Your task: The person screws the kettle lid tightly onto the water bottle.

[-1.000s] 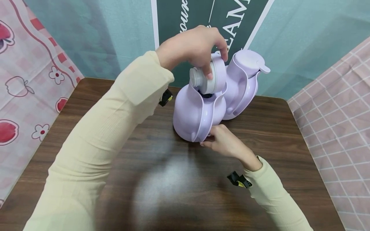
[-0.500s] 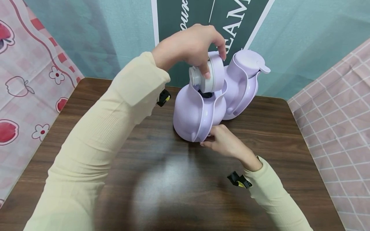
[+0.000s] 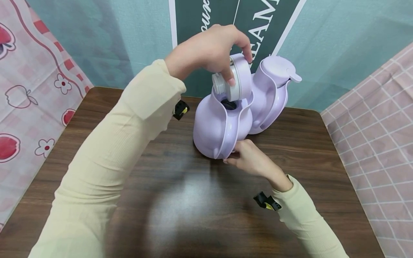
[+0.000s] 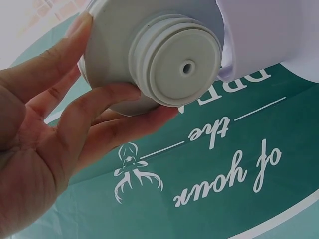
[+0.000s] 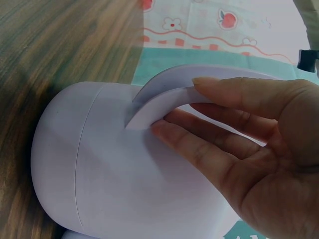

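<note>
- The left hand (image 3: 211, 50) grips a round lilac plastic lid with a grey threaded plug (image 3: 233, 79), fingers curled round its rim, holding it tilted just above the open mouth of the near jug.
- The wrist view shows the lid's (image 4: 149, 55) grey underside with a small centre hole, fingertips (image 4: 119, 94) pressed to its edge.
- The right hand (image 3: 253, 159) holds the lower end of the curved handle of the lilac round-bodied plastic jug (image 3: 214, 125), thumb over and fingers under, as the right wrist view shows (image 5: 239, 129).
- That jug stands on the dark wooden table (image 3: 180, 208), towards the far middle.
- A second lilac jug with its lid on (image 3: 274, 93) stands touching it, just behind to the right.
</note>
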Demonstrator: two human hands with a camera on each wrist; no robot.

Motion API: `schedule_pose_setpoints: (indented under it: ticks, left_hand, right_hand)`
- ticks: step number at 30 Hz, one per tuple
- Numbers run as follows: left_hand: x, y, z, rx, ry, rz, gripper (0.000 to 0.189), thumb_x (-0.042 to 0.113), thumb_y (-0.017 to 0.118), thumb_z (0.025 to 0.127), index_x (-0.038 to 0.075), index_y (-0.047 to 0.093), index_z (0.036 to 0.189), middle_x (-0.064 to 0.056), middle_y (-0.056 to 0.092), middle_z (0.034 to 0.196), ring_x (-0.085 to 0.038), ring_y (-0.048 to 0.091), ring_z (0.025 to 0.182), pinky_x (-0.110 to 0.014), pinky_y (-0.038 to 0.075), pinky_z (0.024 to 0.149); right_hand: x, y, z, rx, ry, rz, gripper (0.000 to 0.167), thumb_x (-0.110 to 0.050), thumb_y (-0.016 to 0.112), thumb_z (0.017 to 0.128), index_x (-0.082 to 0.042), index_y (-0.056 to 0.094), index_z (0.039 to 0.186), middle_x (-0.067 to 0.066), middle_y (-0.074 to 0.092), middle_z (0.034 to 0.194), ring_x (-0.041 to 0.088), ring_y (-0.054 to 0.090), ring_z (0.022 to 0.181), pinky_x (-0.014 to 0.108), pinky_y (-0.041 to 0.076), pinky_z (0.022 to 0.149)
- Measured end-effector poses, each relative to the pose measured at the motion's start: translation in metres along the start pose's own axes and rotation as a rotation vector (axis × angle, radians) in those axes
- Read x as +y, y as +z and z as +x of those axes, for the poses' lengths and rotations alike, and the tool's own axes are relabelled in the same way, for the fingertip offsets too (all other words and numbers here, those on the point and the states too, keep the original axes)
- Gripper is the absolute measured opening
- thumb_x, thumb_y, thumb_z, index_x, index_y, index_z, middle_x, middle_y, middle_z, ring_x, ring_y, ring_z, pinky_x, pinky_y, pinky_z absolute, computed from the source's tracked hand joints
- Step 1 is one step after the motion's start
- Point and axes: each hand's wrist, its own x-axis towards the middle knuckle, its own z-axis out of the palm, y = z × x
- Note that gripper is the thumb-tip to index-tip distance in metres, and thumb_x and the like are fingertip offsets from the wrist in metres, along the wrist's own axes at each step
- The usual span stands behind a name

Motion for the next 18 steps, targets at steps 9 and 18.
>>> schedule_pose_setpoints:
  ticks: [9, 18]
  left_hand:
    - [-0.0004, -0.0037, 0.0005, 0.034, 0.016, -0.018, 0.063, 0.021, 0.085, 0.062, 0.034, 0.058, 0.117, 0.006, 0.044, 0.131, -0.013, 0.039, 0.108, -0.024, 0.045, 0.077]
    - [-0.0011, -0.0034, 0.0072, 0.079, 0.057, -0.068, 0.062, 0.025, 0.087, 0.059, 0.036, 0.059, 0.113, 0.01, 0.045, 0.129, -0.015, 0.047, 0.095, -0.025, 0.044, 0.077]
  right_hand:
    - [-0.0006, -0.0005, 0.0002, -0.006, 0.007, 0.005, 0.013, -0.002, 0.073, 0.071, -0.007, 0.065, 0.08, -0.001, 0.065, 0.077, 0.016, 0.06, 0.075, 0.034, 0.047, 0.07]
    - [-0.0004, -0.0012, -0.0001, -0.005, 0.006, -0.004, 0.012, -0.003, 0.073, 0.071, -0.007, 0.065, 0.079, -0.001, 0.064, 0.076, 0.017, 0.06, 0.075, 0.035, 0.047, 0.07]
